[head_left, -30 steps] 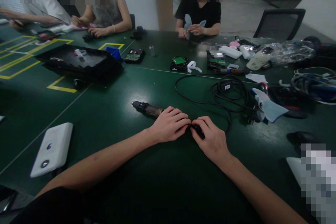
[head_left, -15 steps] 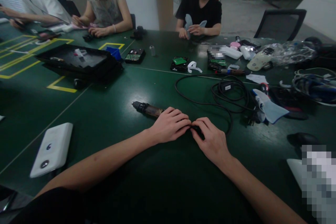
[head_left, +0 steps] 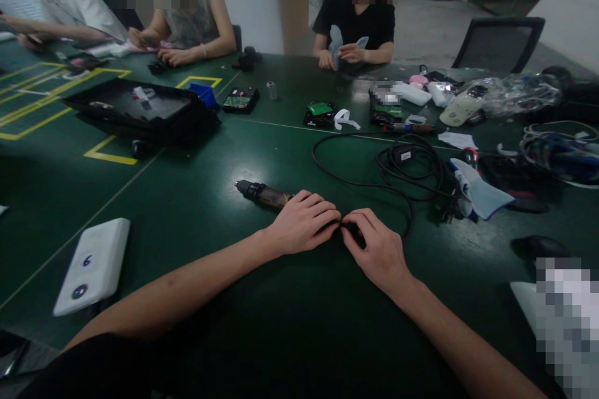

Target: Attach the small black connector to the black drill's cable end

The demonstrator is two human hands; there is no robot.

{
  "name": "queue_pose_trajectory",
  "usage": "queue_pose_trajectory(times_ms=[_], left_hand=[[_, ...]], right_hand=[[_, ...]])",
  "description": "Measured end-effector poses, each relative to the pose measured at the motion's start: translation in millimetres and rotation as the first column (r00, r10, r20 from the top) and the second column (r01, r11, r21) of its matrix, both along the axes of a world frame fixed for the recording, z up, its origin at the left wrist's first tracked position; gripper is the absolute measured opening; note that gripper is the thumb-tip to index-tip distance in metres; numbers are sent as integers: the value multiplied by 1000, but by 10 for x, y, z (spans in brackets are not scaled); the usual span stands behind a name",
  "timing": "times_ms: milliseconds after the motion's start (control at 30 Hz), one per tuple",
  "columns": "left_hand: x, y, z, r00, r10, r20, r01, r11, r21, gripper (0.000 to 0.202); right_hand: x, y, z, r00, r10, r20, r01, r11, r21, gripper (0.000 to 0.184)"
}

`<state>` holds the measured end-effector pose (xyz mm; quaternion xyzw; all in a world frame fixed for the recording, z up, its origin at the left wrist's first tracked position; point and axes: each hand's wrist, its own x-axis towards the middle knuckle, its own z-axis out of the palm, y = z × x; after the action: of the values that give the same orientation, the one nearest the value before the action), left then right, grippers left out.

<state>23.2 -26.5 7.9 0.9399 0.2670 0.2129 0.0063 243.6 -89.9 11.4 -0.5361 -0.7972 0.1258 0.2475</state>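
Note:
An electric screwdriver (head_left: 262,193) lies on the dark green table (head_left: 196,199), its tip pointing left. My left hand (head_left: 304,222) is wrapped over its rear end. My right hand (head_left: 377,249) pinches the black cable plug (head_left: 354,232) where it meets the tool's back. The black cable (head_left: 374,184) runs from there in a loop to a coiled bundle on the right. Fingertips of both hands touch each other at the joint.
A white device marked 6 (head_left: 93,265) lies at the left. A black tray (head_left: 140,109) sits further back left. Circuit boards (head_left: 321,112), a power adapter (head_left: 407,156) and plastic bags (head_left: 510,93) crowd the right. Three people sit at the far side.
Almost nothing differs. My right fingers shifted slightly at the cable plug; my left hand stays on the screwdriver.

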Motion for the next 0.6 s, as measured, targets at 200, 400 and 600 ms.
queue_pose_trajectory(times_ms=[200, 400, 600], left_hand=[[2, 5, -5, 1000, -10, 0, 10, 1000, 8, 25], [3, 19, -23, 1000, -3, 1, 3, 1000, 6, 25], [-10, 7, -1, 1000, -8, -5, 8, 1000, 5, 27]], right_hand=[[12, 4, -1, 1000, 2, -3, -2, 1000, -12, 13], [10, 5, 9, 1000, 5, 12, -5, 1000, -6, 13], [1, 0, -1, 1000, -12, 23, 11, 1000, 19, 14]])
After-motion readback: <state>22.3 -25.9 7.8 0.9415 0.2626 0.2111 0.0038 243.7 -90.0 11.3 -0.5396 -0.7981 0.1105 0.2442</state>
